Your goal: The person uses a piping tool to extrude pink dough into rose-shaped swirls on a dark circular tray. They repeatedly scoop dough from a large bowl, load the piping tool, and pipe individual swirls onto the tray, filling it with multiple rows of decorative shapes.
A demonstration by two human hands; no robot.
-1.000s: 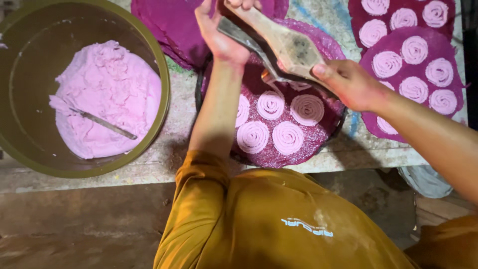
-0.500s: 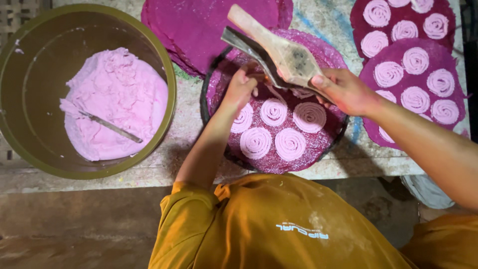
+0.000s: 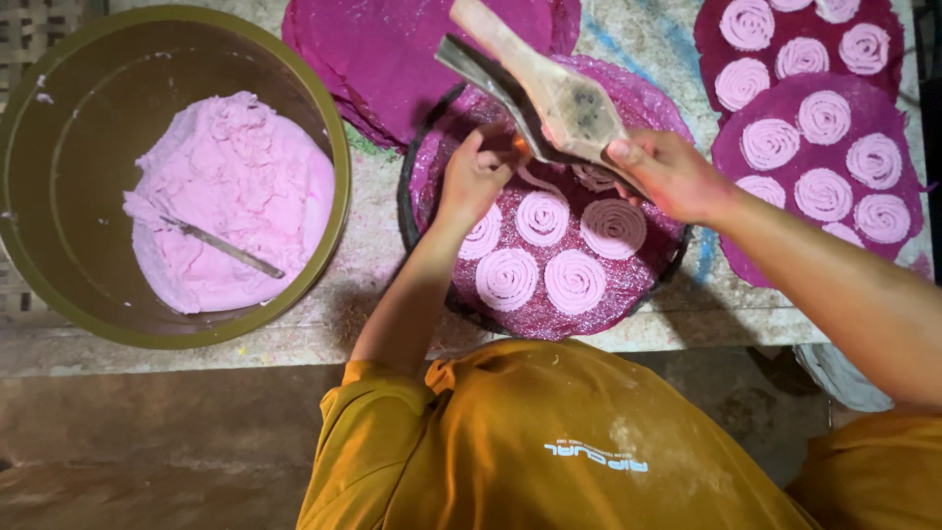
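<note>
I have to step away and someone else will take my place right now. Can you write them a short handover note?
Left hand: at the press outlet, touching the pink strand over the round tray.
Right hand: gripping the wooden press above the tray.
Done: five pink spirals lie on the tray's purple sheet; a sixth is forming under the press. Filled sheets lie to the right.
Left: free space on the tray; pink dough waits in the green tub.

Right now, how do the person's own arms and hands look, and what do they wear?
Both arms are bare from the short mustard-yellow sleeves down. The left hand and right hand wear no gloves, and no rings, watch or bracelets show. The shirt has small white printed lettering and pale dusty smudges.
</note>
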